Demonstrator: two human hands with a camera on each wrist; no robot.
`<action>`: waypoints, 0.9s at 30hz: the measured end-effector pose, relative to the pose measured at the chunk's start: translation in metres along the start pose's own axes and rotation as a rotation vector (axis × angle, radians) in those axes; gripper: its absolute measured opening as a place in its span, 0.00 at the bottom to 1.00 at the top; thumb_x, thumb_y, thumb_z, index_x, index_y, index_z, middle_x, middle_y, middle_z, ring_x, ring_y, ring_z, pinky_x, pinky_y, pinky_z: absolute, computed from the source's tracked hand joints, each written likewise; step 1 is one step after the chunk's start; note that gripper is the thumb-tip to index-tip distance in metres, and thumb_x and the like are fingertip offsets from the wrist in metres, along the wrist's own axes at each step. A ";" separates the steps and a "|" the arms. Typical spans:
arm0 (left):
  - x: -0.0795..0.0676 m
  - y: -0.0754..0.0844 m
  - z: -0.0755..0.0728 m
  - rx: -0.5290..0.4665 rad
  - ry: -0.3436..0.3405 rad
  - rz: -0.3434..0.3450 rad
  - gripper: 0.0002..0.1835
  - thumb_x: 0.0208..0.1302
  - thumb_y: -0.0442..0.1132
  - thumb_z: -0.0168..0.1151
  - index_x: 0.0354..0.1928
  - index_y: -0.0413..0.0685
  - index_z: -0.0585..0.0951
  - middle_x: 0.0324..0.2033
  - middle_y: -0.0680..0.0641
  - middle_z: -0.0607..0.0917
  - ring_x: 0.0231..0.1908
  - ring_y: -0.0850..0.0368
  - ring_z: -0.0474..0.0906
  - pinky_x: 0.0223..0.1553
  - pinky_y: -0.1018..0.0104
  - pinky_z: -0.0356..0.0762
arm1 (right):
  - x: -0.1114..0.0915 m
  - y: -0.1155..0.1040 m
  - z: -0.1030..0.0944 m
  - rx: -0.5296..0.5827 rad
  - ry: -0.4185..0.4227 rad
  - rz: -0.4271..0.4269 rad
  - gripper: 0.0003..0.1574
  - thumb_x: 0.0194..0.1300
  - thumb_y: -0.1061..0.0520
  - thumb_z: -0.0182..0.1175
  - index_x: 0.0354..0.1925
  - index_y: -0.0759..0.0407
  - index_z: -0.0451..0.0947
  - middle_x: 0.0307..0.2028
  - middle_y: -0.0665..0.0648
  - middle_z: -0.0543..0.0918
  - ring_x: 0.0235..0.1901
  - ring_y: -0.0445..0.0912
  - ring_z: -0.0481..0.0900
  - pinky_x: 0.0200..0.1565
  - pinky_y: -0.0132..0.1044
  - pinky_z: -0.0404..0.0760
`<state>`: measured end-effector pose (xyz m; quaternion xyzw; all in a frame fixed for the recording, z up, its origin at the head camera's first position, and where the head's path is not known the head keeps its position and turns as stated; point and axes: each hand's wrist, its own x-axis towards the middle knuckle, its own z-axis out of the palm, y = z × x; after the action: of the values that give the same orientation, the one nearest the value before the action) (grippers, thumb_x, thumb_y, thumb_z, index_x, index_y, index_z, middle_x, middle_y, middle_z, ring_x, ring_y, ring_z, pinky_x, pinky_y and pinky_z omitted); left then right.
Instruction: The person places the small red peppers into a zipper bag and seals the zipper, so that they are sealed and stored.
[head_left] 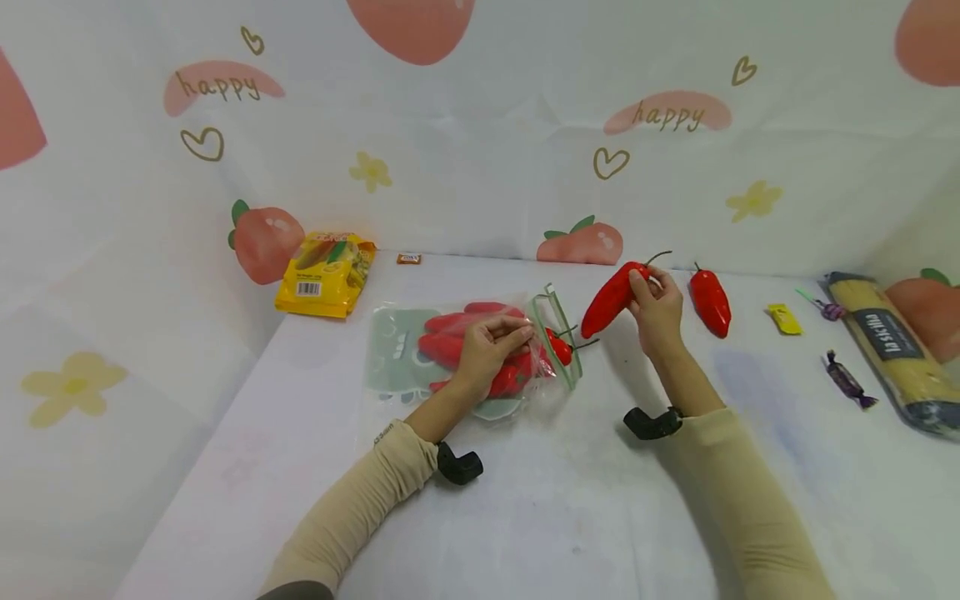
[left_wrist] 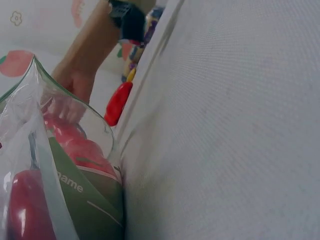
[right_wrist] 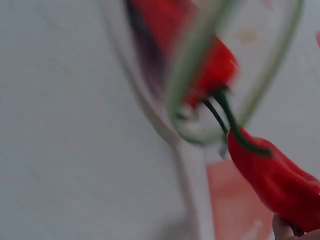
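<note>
A clear zip bag [head_left: 393, 354] with a green-edged mouth lies on the table, packed with several red peppers [head_left: 442, 346]. Two dark stems poke out through its mouth. My left hand [head_left: 483, 350] pinches the plastic near that mouth. Just right of the bag, my right hand [head_left: 660, 312] grips a red pepper [head_left: 609, 302] by its stem end, its tip slanting down toward the opening. The right wrist view has this held pepper [right_wrist: 275, 175] close to the blurred green bag rim [right_wrist: 192, 60]. Another red pepper [head_left: 709, 302] lies right of my right hand.
At the back left stands a yellow food packet [head_left: 326, 275], with a small orange-brown wrapped piece [head_left: 408, 259] beside it. Rightward lie a yellow wrapped sweet [head_left: 784, 319], a lollipop [head_left: 831, 311], a purple wrapped sweet [head_left: 847, 381] and a pasta pack [head_left: 892, 350]. A printed cloth hangs behind.
</note>
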<state>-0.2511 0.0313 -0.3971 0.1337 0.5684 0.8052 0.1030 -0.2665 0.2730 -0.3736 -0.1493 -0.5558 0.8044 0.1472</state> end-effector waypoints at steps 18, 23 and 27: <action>0.002 0.000 0.001 0.016 -0.028 -0.003 0.12 0.59 0.27 0.58 0.43 0.24 0.76 0.26 0.56 0.84 0.28 0.64 0.81 0.34 0.73 0.82 | -0.029 0.041 0.015 -0.006 0.022 0.193 0.10 0.68 0.52 0.50 0.41 0.57 0.67 0.34 0.47 0.72 0.31 0.37 0.70 0.33 0.21 0.73; 0.000 0.000 0.000 0.012 -0.022 -0.005 0.12 0.59 0.27 0.58 0.43 0.24 0.76 0.26 0.56 0.84 0.28 0.65 0.81 0.33 0.74 0.82 | -0.030 0.041 0.009 0.058 -0.058 0.190 0.04 0.65 0.63 0.51 0.40 0.60 0.68 0.28 0.47 0.75 0.26 0.37 0.72 0.31 0.23 0.75; -0.001 0.002 -0.001 0.014 -0.016 0.001 0.12 0.59 0.27 0.58 0.43 0.23 0.76 0.26 0.56 0.84 0.28 0.65 0.81 0.33 0.75 0.81 | -0.031 0.044 0.008 0.010 -0.160 0.199 0.03 0.63 0.63 0.54 0.34 0.56 0.70 0.27 0.46 0.77 0.26 0.36 0.74 0.32 0.22 0.77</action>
<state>-0.2504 0.0299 -0.3956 0.1412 0.5732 0.8002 0.1060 -0.2443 0.2390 -0.4094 -0.1382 -0.5443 0.8271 0.0224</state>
